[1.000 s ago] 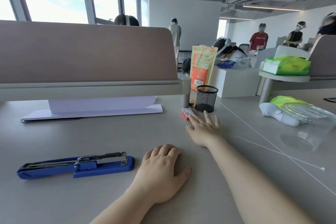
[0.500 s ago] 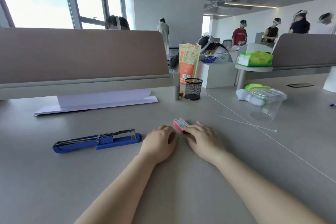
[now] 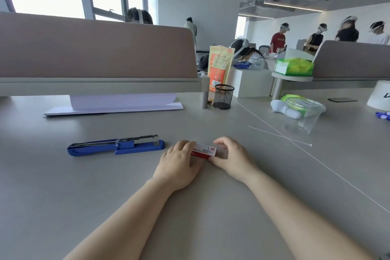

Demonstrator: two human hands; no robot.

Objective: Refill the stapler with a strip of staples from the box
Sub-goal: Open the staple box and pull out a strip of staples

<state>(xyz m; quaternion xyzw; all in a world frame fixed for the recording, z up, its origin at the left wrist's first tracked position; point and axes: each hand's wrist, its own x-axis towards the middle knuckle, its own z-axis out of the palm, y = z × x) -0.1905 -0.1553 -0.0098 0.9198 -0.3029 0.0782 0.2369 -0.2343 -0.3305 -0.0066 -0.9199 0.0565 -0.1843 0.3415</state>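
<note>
Broadly, a grey desk [image 3: 84, 196] fills the lower view, backed by a long brown partition [image 3: 95, 48] with a white folded sheet [image 3: 118, 103] propped beneath it. Further back on the right stand a clear plastic cup [image 3: 304, 114], an orange snack bag [image 3: 220, 65] and a black mesh pen holder [image 3: 224, 96]. A thin white stick [image 3: 280, 136] lies on the desk right of the hands. The blue stapler [image 3: 116, 145] lies flat on the desk, its metal magazine arm facing up, just left of the hands and apart from them. Both bare forearms reach in from the bottom edge. The left hand [image 3: 179, 164] rests knuckles-up with its fingers curled against the left end of the staple box [image 3: 203, 150]; the right hand [image 3: 230, 156] pinches the box's right end between thumb and fingers. The small red-and-white box sits low at the desk surface between the two hands, held by both, its lid closed as far as can be seen.
</note>
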